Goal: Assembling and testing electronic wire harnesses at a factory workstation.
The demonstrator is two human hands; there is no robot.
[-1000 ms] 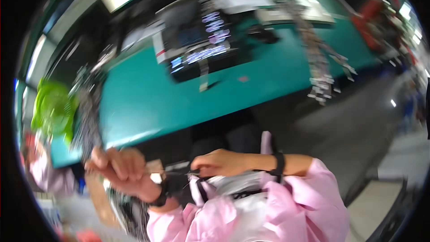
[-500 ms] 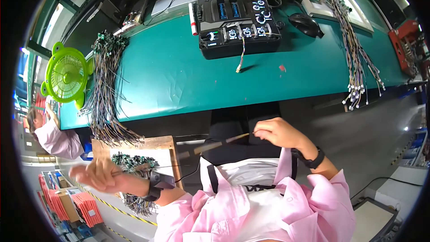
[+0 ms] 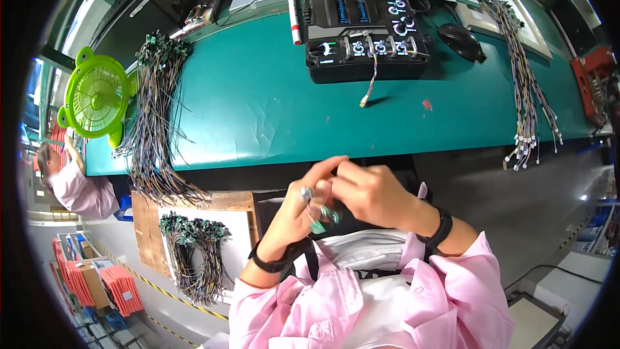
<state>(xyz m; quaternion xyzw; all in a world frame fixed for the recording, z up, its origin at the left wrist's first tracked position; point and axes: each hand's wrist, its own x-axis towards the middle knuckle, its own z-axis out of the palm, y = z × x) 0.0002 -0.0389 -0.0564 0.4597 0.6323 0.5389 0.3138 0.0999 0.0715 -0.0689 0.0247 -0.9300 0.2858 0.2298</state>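
Right in close, pink sleeves fill the bottom of the view and both hands meet in front of the chest. The left hand [image 3: 298, 210] has its fingers curled around a small wire harness with green circuit-board ends [image 3: 318, 218], pinching it near a silvery round tip. The right hand [image 3: 368, 192] sits just beside it, touching, fingertips closed on the same little bundle from the other side. Each wrist wears a black band. So the harness is held in the air between the two hands, just below the near edge of the bench.

Down to the left, a coiled bunch of thin wires with green boards [image 3: 192, 253] lies on a white sheet set on a brown cardboard tray [image 3: 145, 232]. Red flat packs [image 3: 97, 284] sit lower still, by the floor.

Out on the teal bench top [image 3: 258, 103], a long sheaf of multicoloured wires [image 3: 152, 136] trails over the near edge on the left, next to a bright green round desk fan [image 3: 95, 98]. Further back stands a black test box with lit blue displays [image 3: 365, 35], a loose lead hanging off its front. A black computer mouse [image 3: 462, 42] rests to its right, and another long strand of wired connectors [image 3: 526, 103] runs down the right side. At far left, another person in a pink sleeve [image 3: 74, 187] is at work.
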